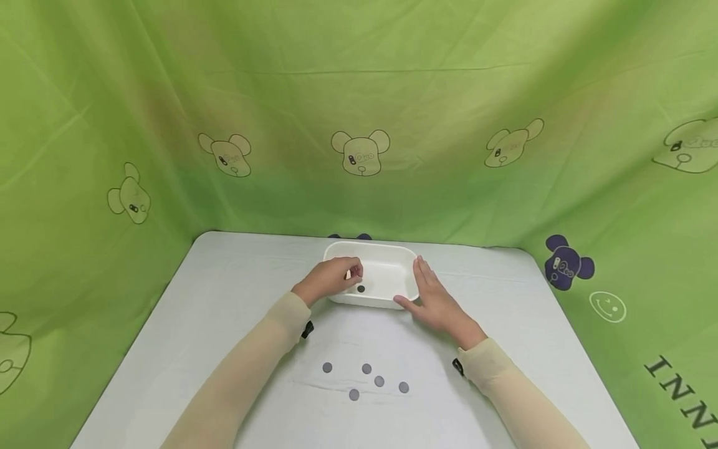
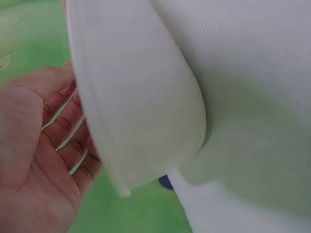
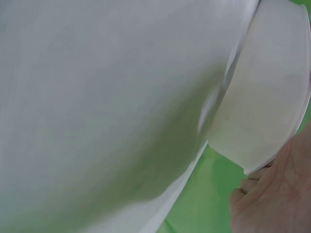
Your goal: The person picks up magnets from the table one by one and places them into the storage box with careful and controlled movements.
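A white oblong basin (image 1: 387,280) stands near the table's far edge. My left hand (image 1: 335,275) reaches over its left end, fingers bent loosely and thumb low inside. Just below that thumb, a small dark disc (image 1: 361,289) shows against the basin's inside. In the left wrist view, the left fingertips are hidden behind the basin's wall (image 2: 141,97). My right hand (image 1: 434,302) rests on the basin's right end, its fingers straight along the rim and its thumb at the front corner. The right wrist view shows that palm (image 3: 282,194) beside the outer wall (image 3: 265,87).
Several flat grey discs, one of them (image 1: 354,395) closest to me, lie scattered on the white tabletop (image 1: 235,312) between my forearms. A green curtain (image 1: 303,93) printed with bear heads surrounds the table at the back and both sides.
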Motion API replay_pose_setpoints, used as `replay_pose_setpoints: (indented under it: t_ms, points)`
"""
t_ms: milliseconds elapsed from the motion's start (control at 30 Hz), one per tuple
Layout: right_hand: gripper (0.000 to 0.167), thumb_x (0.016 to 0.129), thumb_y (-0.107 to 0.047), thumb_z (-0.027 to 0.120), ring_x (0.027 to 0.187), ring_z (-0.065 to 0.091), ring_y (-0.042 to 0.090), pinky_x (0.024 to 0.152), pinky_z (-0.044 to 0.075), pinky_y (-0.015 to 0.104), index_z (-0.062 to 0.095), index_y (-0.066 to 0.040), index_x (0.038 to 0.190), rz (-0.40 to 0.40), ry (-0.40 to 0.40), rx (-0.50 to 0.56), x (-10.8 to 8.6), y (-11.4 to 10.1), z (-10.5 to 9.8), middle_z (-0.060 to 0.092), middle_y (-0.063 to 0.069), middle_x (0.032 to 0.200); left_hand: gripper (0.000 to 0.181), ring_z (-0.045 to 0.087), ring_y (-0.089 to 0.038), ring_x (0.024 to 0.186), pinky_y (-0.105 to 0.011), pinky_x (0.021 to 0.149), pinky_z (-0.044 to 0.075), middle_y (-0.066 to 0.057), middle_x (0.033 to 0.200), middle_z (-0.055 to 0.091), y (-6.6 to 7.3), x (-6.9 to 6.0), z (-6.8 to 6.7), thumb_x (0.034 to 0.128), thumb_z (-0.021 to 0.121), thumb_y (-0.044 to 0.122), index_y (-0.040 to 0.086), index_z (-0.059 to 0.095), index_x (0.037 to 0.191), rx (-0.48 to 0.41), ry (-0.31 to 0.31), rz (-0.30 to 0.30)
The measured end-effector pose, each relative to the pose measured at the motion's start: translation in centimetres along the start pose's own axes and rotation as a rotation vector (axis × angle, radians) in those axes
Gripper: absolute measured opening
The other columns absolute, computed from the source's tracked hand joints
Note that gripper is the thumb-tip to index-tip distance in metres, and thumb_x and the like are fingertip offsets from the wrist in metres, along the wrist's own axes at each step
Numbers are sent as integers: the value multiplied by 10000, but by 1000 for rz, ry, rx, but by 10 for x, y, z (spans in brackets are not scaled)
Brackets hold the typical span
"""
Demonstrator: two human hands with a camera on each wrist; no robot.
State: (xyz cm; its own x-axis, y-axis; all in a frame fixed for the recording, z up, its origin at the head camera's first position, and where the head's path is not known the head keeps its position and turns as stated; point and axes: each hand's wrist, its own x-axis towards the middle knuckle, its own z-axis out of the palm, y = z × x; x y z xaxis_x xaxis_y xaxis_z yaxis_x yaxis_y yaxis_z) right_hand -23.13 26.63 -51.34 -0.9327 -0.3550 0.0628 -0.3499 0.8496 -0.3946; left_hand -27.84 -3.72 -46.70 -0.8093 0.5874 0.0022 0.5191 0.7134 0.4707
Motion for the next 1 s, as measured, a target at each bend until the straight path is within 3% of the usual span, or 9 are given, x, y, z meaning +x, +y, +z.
replay_pose_setpoints:
  t_ms: [367, 633, 1000]
  points:
    - [1120, 1043, -659, 569, 1651, 39, 430, 1339, 112, 556, -2, 54, 1691, 0, -12, 2, 1, -2, -1, -5, 243, 1785, 56, 555, -49, 725, -255, 680, 503, 110, 1022, 698, -1, -36, -9, 1059, 719, 263, 224, 703, 1096, 35, 73, 46]
    - [1113, 1047, -646, 573, 1651, 28, 430, 1336, 121, 576, -5, 56, 1691, -2, -3, 3, 1, -1, -1, -11, 242, 1785, 93, 579, -59, 790, -272, 724, 524, 94, 1018, 703, 3, -67, -12, 1044, 738, 240, 203, 717, 1126, 54, 106, 60]
    - [1116, 1046, -647, 575, 1655, 7, 410, 1341, 100, 558, -8, 53, 1691, -2, -7, 8, 0, -1, -2, -28, 231, 1787, 124, 643, -130, 853, -268, 739, 535, 79, 1005, 696, -1, -96, -8, 1033, 753, 239, 178, 719, 1134, 73, 115, 93]
